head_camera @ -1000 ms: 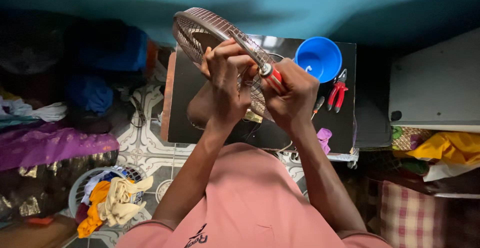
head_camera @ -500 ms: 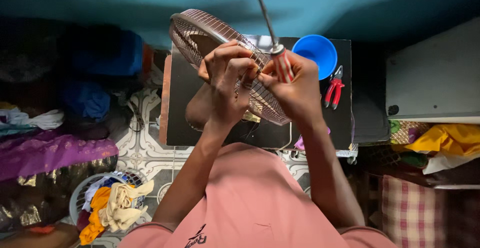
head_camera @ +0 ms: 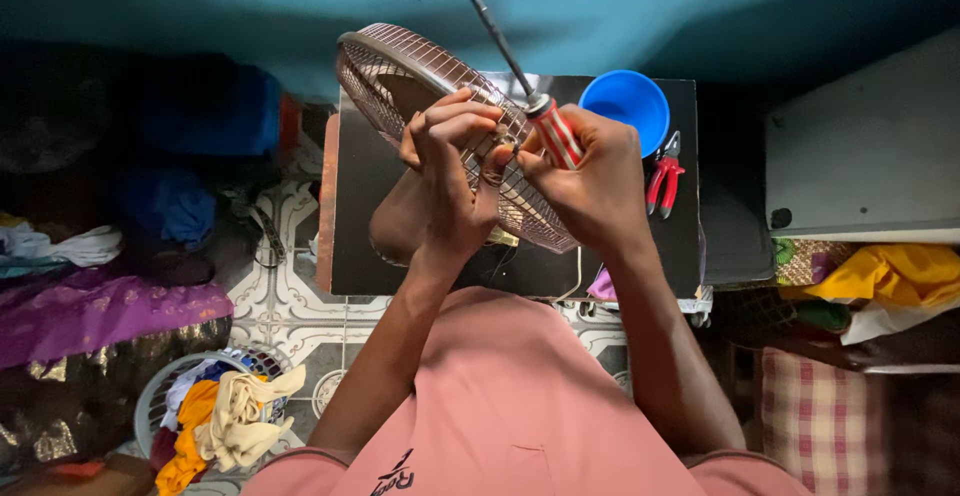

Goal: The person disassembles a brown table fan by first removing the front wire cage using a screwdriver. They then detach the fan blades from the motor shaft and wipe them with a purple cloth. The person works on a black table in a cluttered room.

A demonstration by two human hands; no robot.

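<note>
On the black table (head_camera: 370, 246) ahead of you sit a blue bowl (head_camera: 628, 102) and red pliers (head_camera: 663, 178), just beside each other. Down at your left, a basket (head_camera: 165, 401) holds yellow and orange cloths (head_camera: 225, 426); purple fabric (head_camera: 95, 311) lies beyond it. A checked cushion (head_camera: 825, 426) sits at your right.

both hands (head_camera: 520, 171) raised together, fingers curled, forearms angled inward, fingertips meeting.
</note>
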